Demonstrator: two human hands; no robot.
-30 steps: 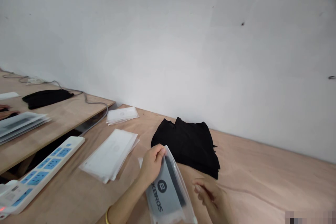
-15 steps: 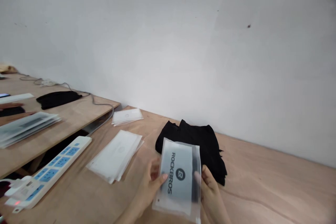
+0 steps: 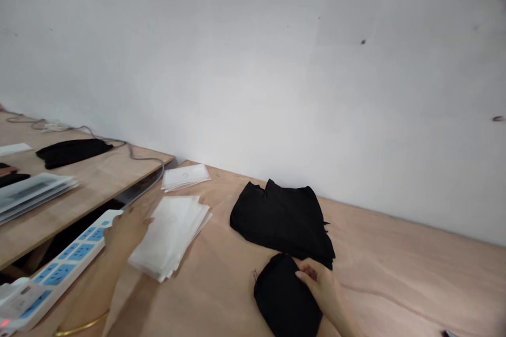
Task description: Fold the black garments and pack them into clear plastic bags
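Observation:
My right hand [image 3: 318, 281] pinches the right edge of a black cloth piece [image 3: 286, 297] that lies at the front of the table, a small thin loop sticking out at its left side. Just behind it sits a pile of folded black cloth [image 3: 282, 218]. Off to the left, my left hand [image 3: 128, 226] is at the left edge of a fanned stack of frosted plastic pouches [image 3: 172, 234]. It is somewhat blurred, thumb and fingers apart. A gold bangle [image 3: 83, 326] circles that wrist.
A white power strip [image 3: 59, 274] with blue sockets runs beneath my left arm. More pouches [image 3: 186, 175] lie near the wall. On the neighbouring table [image 3: 130, 168] are a black cloth [image 3: 73, 151], a stack of pouches [image 3: 35, 192], a cable and part of another person's hand [image 3: 8, 170].
The printed pouch has left my hands, and the left stack looks more fanned. My left hand moved left to that stack. My right hand now holds a black cloth piece.

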